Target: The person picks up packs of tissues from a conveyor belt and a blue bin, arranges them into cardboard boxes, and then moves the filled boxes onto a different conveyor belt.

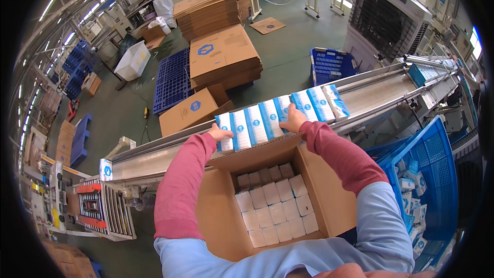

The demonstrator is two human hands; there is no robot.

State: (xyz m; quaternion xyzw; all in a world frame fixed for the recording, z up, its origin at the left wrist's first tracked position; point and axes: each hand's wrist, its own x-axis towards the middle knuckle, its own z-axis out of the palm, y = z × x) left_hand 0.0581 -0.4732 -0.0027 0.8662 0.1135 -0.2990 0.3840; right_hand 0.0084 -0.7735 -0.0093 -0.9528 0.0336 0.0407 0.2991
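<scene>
Lower packs in the carton (329, 203), hidden beneath the top layer

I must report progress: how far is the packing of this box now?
Done: the open cardboard box holds rows of white packs, with bare space left beside them. In hand: the left hand and right hand rest on blue-white packs on the conveyor. Left: those packs remain outside the box.

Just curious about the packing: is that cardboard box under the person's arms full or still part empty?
Part empty. The cardboard box stands open, white packs filling its right side, bare cardboard on the left.
</scene>
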